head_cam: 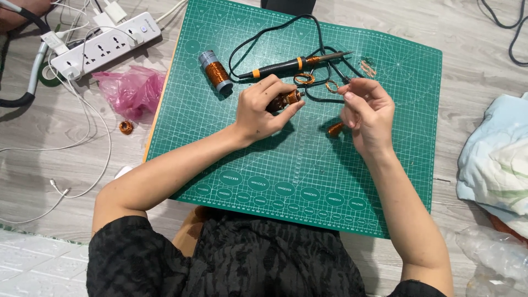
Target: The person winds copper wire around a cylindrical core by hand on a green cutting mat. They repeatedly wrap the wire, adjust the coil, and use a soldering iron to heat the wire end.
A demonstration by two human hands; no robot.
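Head view: the left hand [259, 110] has its fingers closed around a small copper-wound motor core [286, 99] at the centre of the green cutting mat [308, 176]. At three o'clock from it, the right hand [367, 113] pinches something too thin to make out. A soldering iron [291, 65] lies at twelve o'clock, a copper wire spool [215, 70] at ten.

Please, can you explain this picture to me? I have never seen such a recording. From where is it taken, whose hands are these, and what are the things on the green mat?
A camera worn on a person's head looks down at their own two bare hands over a green cutting mat on the floor. The left hand grips a small part wound with copper wire. The right hand pinches something too thin to make out. On the mat lie a soldering iron, a spool of copper wire and small copper coils. A white power strip lies beside the mat.
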